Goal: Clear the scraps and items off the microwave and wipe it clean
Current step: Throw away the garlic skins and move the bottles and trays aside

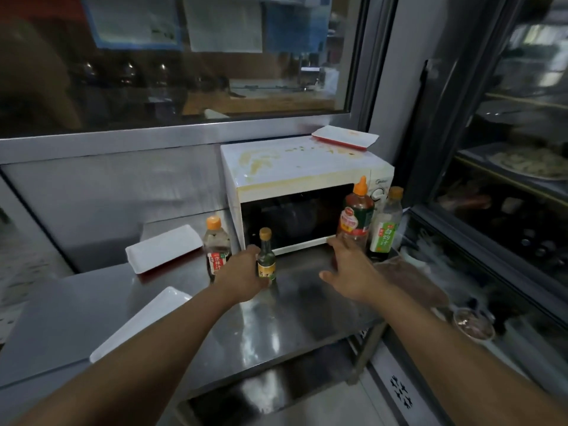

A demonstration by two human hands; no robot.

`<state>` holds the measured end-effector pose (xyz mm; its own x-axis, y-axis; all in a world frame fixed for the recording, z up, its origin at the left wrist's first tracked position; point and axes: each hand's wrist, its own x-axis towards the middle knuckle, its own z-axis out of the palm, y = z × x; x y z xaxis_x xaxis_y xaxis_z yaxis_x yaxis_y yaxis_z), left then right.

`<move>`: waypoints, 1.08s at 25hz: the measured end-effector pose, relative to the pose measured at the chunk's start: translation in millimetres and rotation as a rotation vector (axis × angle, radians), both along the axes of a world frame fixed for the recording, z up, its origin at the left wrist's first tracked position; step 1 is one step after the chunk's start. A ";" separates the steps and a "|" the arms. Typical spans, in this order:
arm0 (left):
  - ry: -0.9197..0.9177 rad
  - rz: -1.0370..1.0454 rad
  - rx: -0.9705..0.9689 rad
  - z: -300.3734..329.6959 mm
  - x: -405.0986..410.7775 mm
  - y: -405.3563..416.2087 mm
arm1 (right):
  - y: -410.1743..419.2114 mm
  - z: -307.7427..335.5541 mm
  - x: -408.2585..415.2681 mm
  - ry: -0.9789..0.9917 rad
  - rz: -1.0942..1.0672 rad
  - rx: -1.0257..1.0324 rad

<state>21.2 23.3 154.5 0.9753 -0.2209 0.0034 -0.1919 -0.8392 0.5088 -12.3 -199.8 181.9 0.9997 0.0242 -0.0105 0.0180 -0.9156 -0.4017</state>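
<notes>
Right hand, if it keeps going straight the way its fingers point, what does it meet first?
Probably the tall red-labelled sauce bottle. The right hand is open with its fingers aimed up at the bottle's base; they look very near or touching, though one view leaves depth unclear.

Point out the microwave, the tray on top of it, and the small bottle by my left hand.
microwave [295, 167], head view, stained top panel.
tray [344, 137], head view, middle of its surface.
small bottle [266, 263], head view, its label.

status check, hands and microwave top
Left hand grips small bottle; right hand open by sauce bottle. Microwave top stained, tray on it.
</notes>
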 end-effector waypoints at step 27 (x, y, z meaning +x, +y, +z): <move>-0.058 0.385 -0.259 -97.9 113.5 -36.3 | -34.1 -103.3 108.9 0.014 -0.065 0.103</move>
<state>134.7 -13.0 56.5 0.9827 0.1723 0.0673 0.0746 -0.7017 0.7086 96.6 -233.8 78.6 0.9989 -0.0388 -0.0252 -0.0462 -0.8685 -0.4936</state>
